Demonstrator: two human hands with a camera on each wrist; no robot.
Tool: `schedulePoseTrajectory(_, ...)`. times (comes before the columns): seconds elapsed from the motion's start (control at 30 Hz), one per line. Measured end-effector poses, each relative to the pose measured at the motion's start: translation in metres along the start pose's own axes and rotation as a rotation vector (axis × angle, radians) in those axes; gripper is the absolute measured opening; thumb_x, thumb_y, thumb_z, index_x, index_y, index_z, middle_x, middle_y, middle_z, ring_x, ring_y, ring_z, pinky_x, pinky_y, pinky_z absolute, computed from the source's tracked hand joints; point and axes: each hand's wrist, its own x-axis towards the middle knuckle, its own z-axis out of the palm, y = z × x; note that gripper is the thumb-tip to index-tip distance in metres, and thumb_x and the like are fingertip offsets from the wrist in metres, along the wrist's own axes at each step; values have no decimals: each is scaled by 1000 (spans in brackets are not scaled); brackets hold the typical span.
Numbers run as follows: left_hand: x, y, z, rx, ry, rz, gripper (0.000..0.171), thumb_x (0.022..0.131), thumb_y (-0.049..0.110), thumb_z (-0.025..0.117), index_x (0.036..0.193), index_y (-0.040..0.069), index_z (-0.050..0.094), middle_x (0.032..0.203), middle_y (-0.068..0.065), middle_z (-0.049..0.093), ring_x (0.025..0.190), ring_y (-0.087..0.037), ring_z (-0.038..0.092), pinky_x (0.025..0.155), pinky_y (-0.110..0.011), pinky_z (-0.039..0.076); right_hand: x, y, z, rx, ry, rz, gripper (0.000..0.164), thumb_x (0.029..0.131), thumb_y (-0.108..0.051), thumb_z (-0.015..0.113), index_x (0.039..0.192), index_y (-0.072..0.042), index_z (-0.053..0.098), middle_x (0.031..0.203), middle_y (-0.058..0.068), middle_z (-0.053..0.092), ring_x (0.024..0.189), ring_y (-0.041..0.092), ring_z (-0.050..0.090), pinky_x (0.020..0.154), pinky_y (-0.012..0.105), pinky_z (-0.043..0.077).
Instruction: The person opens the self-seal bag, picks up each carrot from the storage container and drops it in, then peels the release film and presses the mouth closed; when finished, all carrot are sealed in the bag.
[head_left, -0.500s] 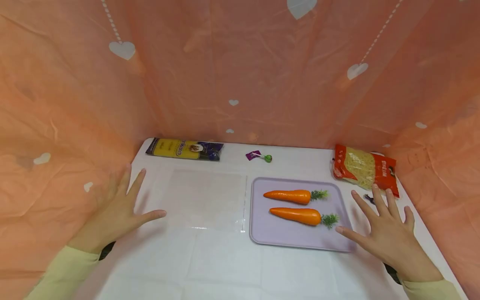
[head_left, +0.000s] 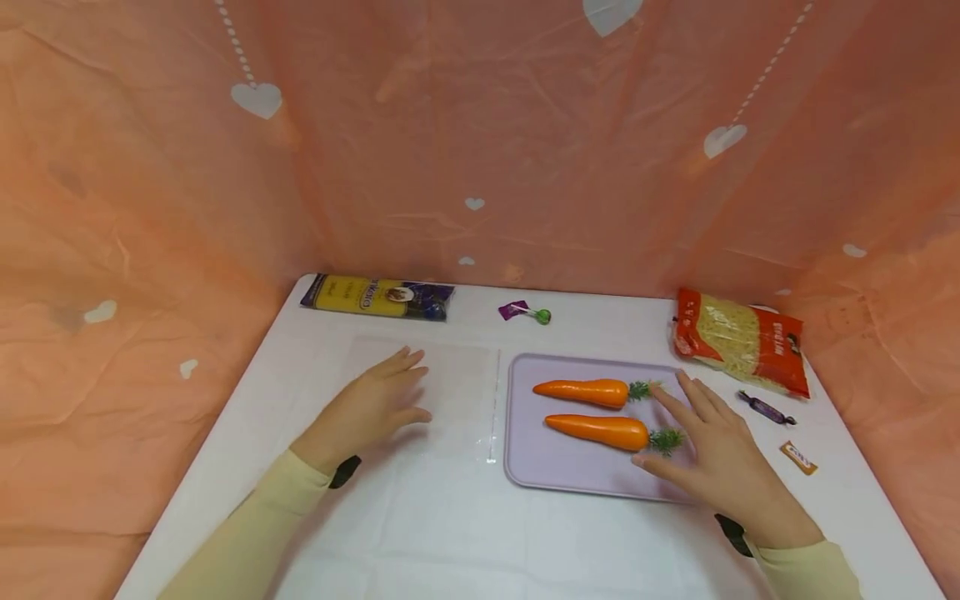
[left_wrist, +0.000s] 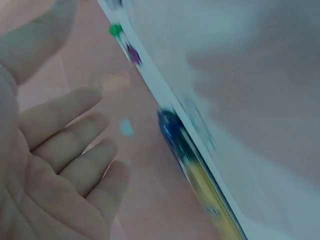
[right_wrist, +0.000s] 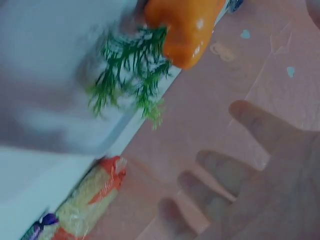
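Observation:
Two orange carrots with green tops, a far carrot [head_left: 581,392] and a near carrot [head_left: 596,429], lie side by side on a pale purple tray [head_left: 555,471]. My right hand [head_left: 720,458] hovers over the tray's right part, fingers spread beside the leafy tops and holding nothing. In the right wrist view, the carrot greens [right_wrist: 132,72] show past the fingers. A clear plastic sheet [head_left: 457,400] lies flat left of the tray. Above its left part is my left hand [head_left: 367,417], fingers relaxed and palm bare in the left wrist view.
A yellow and dark blue pasta packet [head_left: 360,297] lies at the back left. Near the back middle is a green lollipop [head_left: 542,317] beside a purple wrapped candy [head_left: 513,310]. A red noodle bag [head_left: 738,342], a dark wrapped candy [head_left: 767,408] and an orange wrapped candy [head_left: 798,458] lie at the right.
Both hands have moved inward: the left one rightward over the clear sheet, the right one leftward over the tray. The two candies at the right are now uncovered. The objects stay put.

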Motion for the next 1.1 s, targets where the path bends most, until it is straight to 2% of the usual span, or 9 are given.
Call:
schedulePoseTrajectory(0.1, 13, 12, 10, -53, -25, 59, 54, 87, 34, 80, 133, 7, 67, 150, -9, 54, 144, -28, 46, 113, -47, 45, 4, -3, 7, 34, 11, -51, 88, 78, -65, 77, 151, -25, 48, 161, 15, 36, 140, 45, 39, 106, 75, 34)
schedulePoseTrajectory(0.2, 24, 20, 17, -95, -73, 69, 44, 90, 27, 78, 129, 10, 70, 145, -6, 59, 139, -24, 52, 113, -45, 46, 7, -5, 14, 51, 55, -127, 78, 76, -46, 87, 144, -21, 56, 150, 12, 51, 131, 40, 51, 103, 67, 45)
schedulePoseTrajectory(0.33, 38, 22, 29, -95, -133, 35, 40, 91, 24, 77, 129, 13, 71, 142, -2, 62, 136, -21, 56, 114, -44, 45, 7, -6, 21, 72, 83, -170, 62, 76, -26, 89, 132, -19, 65, 133, 7, 63, 121, 33, 60, 99, 60, 51)
schedulePoseTrajectory(0.43, 44, 21, 40, -75, -171, 2, 41, 92, 26, 76, 131, 14, 69, 143, -1, 62, 137, -21, 55, 115, -43, 45, 5, -5, 25, 73, 66, -163, 52, 78, -23, 87, 127, -18, 69, 126, 5, 66, 116, 31, 63, 98, 58, 53)
schedulePoseTrajectory(0.57, 46, 20, 48, -57, -213, -36, 43, 94, 29, 73, 134, 16, 67, 145, 1, 60, 139, -20, 53, 116, -42, 44, 5, -3, 30, 64, 56, -165, 49, 79, -21, 86, 125, -19, 70, 123, 4, 68, 114, 30, 65, 98, 56, 53)
schedulePoseTrajectory(0.7, 47, 18, 50, -79, -208, -77, 41, 93, 31, 74, 131, 18, 69, 143, 4, 61, 138, -16, 54, 116, -40, 44, 8, -2, 31, 57, 43, -154, 50, 80, -21, 86, 126, -20, 70, 122, 3, 70, 113, 28, 66, 97, 54, 54)
schedulePoseTrajectory(0.77, 48, 18, 51, -92, -189, -76, 39, 92, 31, 75, 128, 19, 71, 140, 5, 63, 136, -16, 56, 115, -40, 44, 9, -1, 30, 61, 24, -135, 49, 80, -20, 86, 127, -21, 69, 121, 2, 71, 113, 28, 67, 97, 54, 55)
schedulePoseTrajectory(0.9, 50, 17, 52, -69, -142, -23, 31, 92, 29, 75, 121, 19, 75, 133, 3, 69, 129, -17, 62, 113, -42, 46, 10, -3, 28, 76, -6, -110, 48, 82, -19, 84, 127, -23, 69, 121, 1, 71, 111, 26, 67, 96, 54, 55)
schedulePoseTrajectory(1.1, 51, 17, 54, 3, -84, 38, 23, 94, 27, 73, 115, 19, 78, 126, 2, 72, 121, -18, 67, 107, -41, 51, 17, -11, 22, 90, 39, -167, 46, 81, -18, 85, 124, -22, 70, 119, 0, 71, 108, 24, 68, 95, 52, 56)
